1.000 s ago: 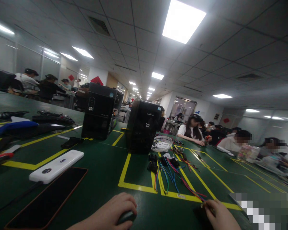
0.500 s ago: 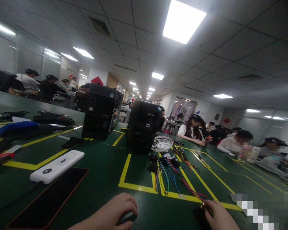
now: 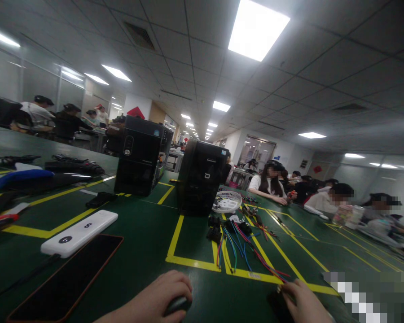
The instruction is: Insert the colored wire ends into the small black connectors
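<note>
My left hand [image 3: 156, 298] lies at the bottom edge on the green table [image 3: 144, 242], its fingers curled over a small dark rounded object [image 3: 177, 305]. To the right, my right hand [image 3: 305, 303] is closed in a pinch on a small metal-tipped piece beside a dark part [image 3: 279, 300]; the piece is too small to name. Just beyond both hands, a bundle of coloured wires [image 3: 245, 253] with black connectors [image 3: 215, 231] lies across yellow tape lines.
A dark phone [image 3: 67, 280] and a white power bank [image 3: 79, 233] lie at left. Two black computer towers [image 3: 138, 154] [image 3: 202, 177] and a white basket [image 3: 226, 201] stand mid-table. Tools lie far left. Several people sit at right and in the back left.
My right hand has shifted slightly to the left. The left hand and the things on the table have stayed put.
</note>
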A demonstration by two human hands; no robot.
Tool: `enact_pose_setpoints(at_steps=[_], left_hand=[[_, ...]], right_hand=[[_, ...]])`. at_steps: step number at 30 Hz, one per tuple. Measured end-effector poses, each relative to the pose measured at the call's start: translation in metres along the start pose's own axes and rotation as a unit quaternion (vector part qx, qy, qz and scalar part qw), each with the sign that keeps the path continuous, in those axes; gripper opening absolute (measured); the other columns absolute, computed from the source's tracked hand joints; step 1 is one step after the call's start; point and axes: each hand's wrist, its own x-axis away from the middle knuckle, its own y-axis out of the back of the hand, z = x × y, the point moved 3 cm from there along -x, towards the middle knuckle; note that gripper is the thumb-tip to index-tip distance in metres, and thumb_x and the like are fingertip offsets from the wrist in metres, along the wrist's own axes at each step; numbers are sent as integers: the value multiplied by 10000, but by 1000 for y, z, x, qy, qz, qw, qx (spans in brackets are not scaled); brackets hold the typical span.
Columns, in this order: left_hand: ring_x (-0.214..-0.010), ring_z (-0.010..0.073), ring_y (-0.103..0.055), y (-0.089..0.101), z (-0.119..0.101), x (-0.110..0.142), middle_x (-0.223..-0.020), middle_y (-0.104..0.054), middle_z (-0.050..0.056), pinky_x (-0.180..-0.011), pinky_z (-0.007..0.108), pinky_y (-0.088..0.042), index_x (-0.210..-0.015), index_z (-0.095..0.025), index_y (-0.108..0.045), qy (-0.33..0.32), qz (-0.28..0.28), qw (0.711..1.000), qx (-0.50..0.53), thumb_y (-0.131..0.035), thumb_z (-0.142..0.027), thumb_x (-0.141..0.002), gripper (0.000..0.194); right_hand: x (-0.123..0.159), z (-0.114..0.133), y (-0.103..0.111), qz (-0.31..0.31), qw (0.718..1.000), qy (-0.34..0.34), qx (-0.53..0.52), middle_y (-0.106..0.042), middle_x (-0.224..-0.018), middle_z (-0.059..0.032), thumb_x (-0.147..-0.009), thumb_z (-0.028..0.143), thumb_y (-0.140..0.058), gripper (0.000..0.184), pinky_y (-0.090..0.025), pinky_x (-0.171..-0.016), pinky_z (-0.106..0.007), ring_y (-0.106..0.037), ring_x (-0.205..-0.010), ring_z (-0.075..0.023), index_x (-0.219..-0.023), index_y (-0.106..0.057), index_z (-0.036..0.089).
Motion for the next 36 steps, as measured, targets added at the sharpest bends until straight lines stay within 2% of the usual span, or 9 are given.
enact_pose_setpoints(at_steps=[6,15,21,25,31,36], left_hand=[[-1119,225,-529,2,-3,0,-1191,-591,28,-981,324,-396,-1076,-231,-648,9,-1,1000,-3,-669,-65,-779,341],[-1126,230,-526,1,0,0,-1196,-589,19,-982,341,-397,-1066,-248,-645,9,6,1000,-4,-658,-76,-784,331],[-1121,222,-529,1,0,0,-1190,-590,14,-978,330,-398,-1060,-251,-644,8,0,1000,3,-668,-87,-788,319],[-1123,224,-528,0,2,-1,-1194,-590,18,-981,332,-396,-1060,-246,-644,-1,0,1000,-3,-669,-89,-788,315],[-1123,224,-530,-1,2,-2,-1190,-593,26,-983,330,-395,-1068,-246,-639,-9,-4,1000,-3,-662,-76,-782,333],[-1114,218,-533,0,1,-1,-1184,-596,25,-976,317,-397,-1064,-241,-644,-7,-3,1000,-1,-660,-79,-783,325]], right_hand=[[-4,-5,-6,-8,1000,1,-7,-670,-944,-134,-886,101,-450,272,-476,-808,-290,-653,-902,-221,-904,-721,121],[1,6,2,-10,1000,0,22,-659,-892,-136,-869,68,-435,265,-473,-762,-277,-651,-850,-215,-829,-692,116],[-4,0,-11,-50,997,56,-6,-638,-871,-107,-844,101,-408,282,-475,-732,-253,-650,-812,-195,-787,-677,161],[-7,-6,-18,-67,996,64,-11,-628,-841,-95,-841,116,-388,303,-474,-711,-253,-646,-778,-190,-758,-673,178],[-11,-4,-25,-54,996,76,-4,-624,-891,-118,-858,122,-375,306,-471,-754,-260,-643,-828,-195,-767,-664,167],[-15,-6,-29,-14,997,80,-5,-631,-935,-118,-856,106,-381,306,-466,-752,-252,-646,-851,-188,-814,-677,171]])
